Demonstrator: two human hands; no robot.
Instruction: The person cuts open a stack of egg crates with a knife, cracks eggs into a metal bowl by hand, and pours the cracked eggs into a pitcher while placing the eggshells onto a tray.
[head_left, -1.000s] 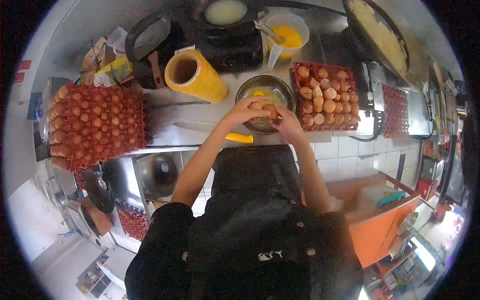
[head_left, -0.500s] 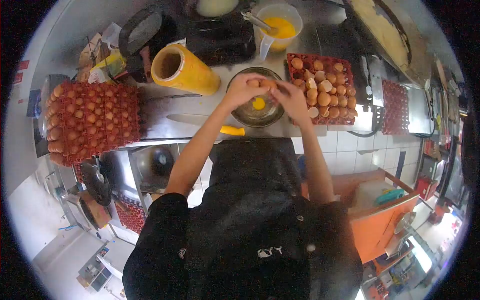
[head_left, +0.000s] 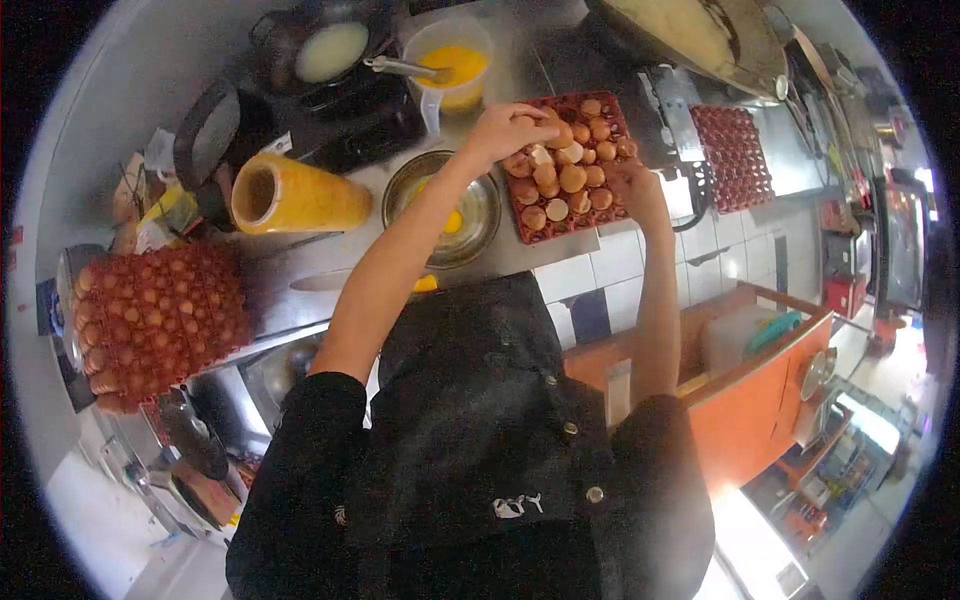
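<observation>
My left hand [head_left: 508, 138] is over the far left part of a red egg tray [head_left: 527, 228], its fingers curled on a brown eggshell [head_left: 550, 132]. At the tray's right edge my right hand [head_left: 637, 190] is closed, with its fingers bent down among the eggs; what they grip is hidden. Brown eggs and cracked, half-open shells [head_left: 557, 210] fill the tray. Left of it, a metal bowl [head_left: 490, 225] holds egg yolk [head_left: 453, 221], partly covered by my left forearm.
A yellow cylindrical container [head_left: 320, 200] lies left of the bowl. A knife [head_left: 325, 281] with a yellow handle rests near the counter edge. Behind stands a jug [head_left: 425, 105] of beaten egg with a metal-handled utensil. Stacked egg trays [head_left: 170, 320] are at left, a large pan [head_left: 755, 75] at far right.
Both hands have moved right from above the bowl to the egg tray and spread apart. More yolk now shows in the bowl. The whole view has shifted and turned.
</observation>
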